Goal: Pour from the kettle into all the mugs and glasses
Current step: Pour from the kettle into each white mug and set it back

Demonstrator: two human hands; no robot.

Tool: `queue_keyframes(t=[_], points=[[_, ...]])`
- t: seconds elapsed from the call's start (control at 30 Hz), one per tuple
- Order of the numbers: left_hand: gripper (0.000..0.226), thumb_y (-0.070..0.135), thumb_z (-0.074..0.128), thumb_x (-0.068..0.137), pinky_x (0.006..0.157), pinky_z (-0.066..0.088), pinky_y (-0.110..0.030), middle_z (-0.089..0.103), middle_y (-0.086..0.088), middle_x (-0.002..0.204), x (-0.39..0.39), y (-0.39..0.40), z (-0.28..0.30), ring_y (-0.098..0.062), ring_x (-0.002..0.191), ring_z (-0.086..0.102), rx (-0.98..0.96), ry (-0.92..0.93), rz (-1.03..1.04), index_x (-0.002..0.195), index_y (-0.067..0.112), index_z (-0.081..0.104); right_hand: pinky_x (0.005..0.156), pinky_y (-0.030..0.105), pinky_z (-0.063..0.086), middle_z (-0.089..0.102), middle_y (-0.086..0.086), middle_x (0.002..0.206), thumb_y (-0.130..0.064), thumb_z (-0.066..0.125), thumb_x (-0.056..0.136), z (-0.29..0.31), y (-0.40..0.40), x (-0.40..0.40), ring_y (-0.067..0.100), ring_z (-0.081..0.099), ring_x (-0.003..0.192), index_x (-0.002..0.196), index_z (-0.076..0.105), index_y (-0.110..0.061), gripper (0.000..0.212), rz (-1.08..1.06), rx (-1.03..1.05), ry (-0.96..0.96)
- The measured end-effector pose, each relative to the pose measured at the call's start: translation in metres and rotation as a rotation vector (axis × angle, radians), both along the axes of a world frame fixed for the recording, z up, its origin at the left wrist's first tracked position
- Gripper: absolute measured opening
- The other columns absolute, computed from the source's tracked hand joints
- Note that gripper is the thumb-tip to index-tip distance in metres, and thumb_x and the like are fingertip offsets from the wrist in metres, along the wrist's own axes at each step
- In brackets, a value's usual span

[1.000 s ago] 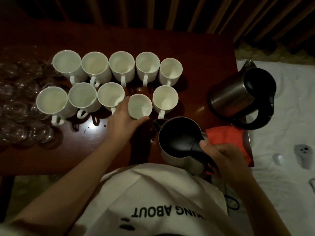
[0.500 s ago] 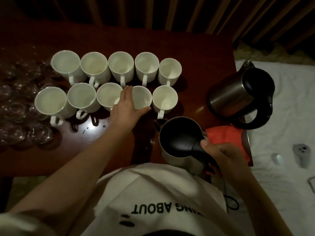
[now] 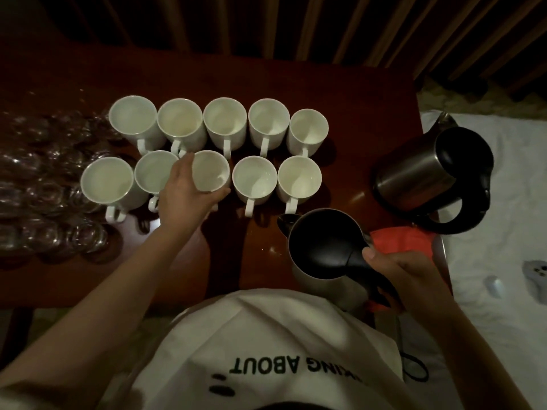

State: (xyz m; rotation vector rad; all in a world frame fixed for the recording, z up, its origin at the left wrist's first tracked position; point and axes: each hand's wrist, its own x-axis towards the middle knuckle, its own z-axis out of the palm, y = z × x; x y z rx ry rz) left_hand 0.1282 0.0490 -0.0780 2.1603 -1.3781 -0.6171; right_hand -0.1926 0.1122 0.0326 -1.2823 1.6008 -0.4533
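**Left hand on a front-row mug, kettle held upright at the right**

Clear glasses (image 3: 53,184) are crowding the left of the dark surface (image 3: 349,93). Beside them, ten white mugs are standing in two rows. The left hand (image 3: 185,193) is curling around the third front mug (image 3: 210,170); half a second ago it was gripping the fourth mug (image 3: 254,179), which is now sitting back in line. The right hand (image 3: 411,279) is clamping the handle of the kettle (image 3: 322,247), upright near the body. A second kettle (image 3: 429,176) is lying tilted farther right.
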Motion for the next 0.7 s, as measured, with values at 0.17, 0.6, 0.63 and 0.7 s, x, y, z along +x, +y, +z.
queue_keyframes(t=[0.17, 0.6, 0.63, 0.7], points=[[0.089, 0.042, 0.086, 0.066, 0.09, 0.042, -0.045, 0.051, -0.01, 0.136, 0.007, -0.011, -0.004, -0.032, 0.119, 0.051, 0.048, -0.017, -0.042, 0.139, 0.014, 0.043, 0.035, 0.018, 0.024, 0.032, -0.001, 0.033, -0.042, 0.06, 0.077, 0.004, 0.0, 0.001, 0.011, 0.028, 0.03, 0.036, 0.038, -0.017, 0.052, -0.005, 0.011, -0.024], [0.084, 0.041, 0.089, 0.059, 0.077, 0.043, -0.039, 0.056, -0.003, 0.127, 0.014, 0.028, 0.002, -0.032, 0.112, 0.056, 0.073, -0.016, -0.185, 0.131, 0.02, 0.05, 0.036, 0.018, 0.024, 0.031, 0.0, 0.032, -0.071, 0.054, 0.063, 0.009, 0.004, 0.02, 0.009, 0.029, 0.029, 0.035, 0.039, -0.019, 0.061, 0.023, -0.061, 0.074], [0.084, 0.038, 0.089, 0.059, 0.077, 0.043, -0.039, 0.056, -0.002, 0.128, 0.016, 0.035, 0.001, -0.031, 0.113, 0.055, 0.084, -0.019, -0.215, 0.132, 0.021, 0.05, 0.036, 0.017, 0.024, 0.031, -0.001, 0.031, -0.074, 0.055, 0.062, 0.01, 0.005, 0.022, 0.009, 0.029, 0.029, 0.035, 0.04, -0.02, 0.063, 0.03, -0.062, 0.064], [0.086, 0.029, 0.089, 0.059, 0.077, 0.039, -0.035, 0.052, 0.0, 0.133, 0.019, 0.048, -0.001, -0.028, 0.117, 0.053, 0.121, 0.004, -0.259, 0.135, 0.022, 0.048, 0.036, 0.018, 0.024, 0.031, -0.001, 0.032, -0.085, 0.053, 0.057, 0.011, 0.007, 0.028, 0.009, 0.028, 0.029, 0.036, 0.04, -0.019, 0.071, 0.035, -0.05, 0.043]])
